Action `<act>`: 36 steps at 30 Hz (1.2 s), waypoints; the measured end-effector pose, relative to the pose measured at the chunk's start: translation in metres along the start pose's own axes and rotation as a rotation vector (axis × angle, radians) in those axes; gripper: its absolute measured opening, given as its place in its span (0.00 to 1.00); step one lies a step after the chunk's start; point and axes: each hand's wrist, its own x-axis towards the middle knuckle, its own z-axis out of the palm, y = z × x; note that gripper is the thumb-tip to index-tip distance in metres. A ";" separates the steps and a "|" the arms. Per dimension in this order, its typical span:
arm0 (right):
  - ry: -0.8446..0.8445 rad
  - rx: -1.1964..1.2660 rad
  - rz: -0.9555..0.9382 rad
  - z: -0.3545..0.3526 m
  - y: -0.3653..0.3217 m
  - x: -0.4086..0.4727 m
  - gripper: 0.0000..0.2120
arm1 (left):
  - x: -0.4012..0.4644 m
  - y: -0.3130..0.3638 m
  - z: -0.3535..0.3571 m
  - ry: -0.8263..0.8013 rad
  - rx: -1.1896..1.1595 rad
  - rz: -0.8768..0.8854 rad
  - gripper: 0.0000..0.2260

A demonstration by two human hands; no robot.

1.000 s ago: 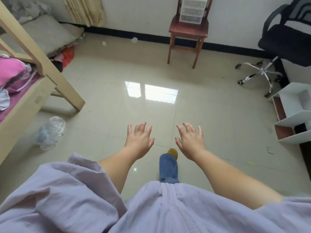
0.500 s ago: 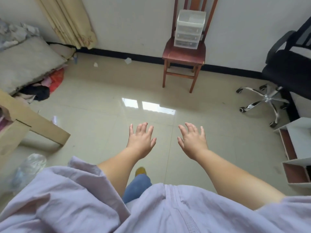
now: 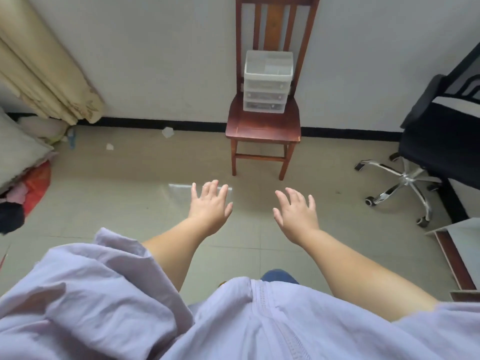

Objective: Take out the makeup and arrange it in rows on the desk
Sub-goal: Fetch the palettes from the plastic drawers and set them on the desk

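A clear plastic drawer organiser [image 3: 268,81] with three drawers and an open top tray stands on the seat of a wooden chair [image 3: 262,126] against the far wall. Its contents are too faint to make out. My left hand [image 3: 211,207] and my right hand [image 3: 297,213] are stretched out in front of me above the tiled floor, fingers spread and holding nothing. Both hands are well short of the chair. No makeup and no desk can be seen.
A black office chair [image 3: 441,141] on a chrome wheeled base stands at the right. A white shelf unit [image 3: 457,245] lies at the right edge. A beige curtain [image 3: 46,71] hangs at the left, above bedding and clothes [image 3: 23,188] on the floor.
The view has advanced toward the wooden chair and tilted up, so the chair and organiser look larger and nearer. The bed frame has left the view. Both hands stay spread and empty.
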 end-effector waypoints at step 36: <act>-0.248 0.792 0.493 -0.037 0.059 0.657 0.22 | 0.704 -0.033 -0.069 0.032 -0.036 0.394 0.32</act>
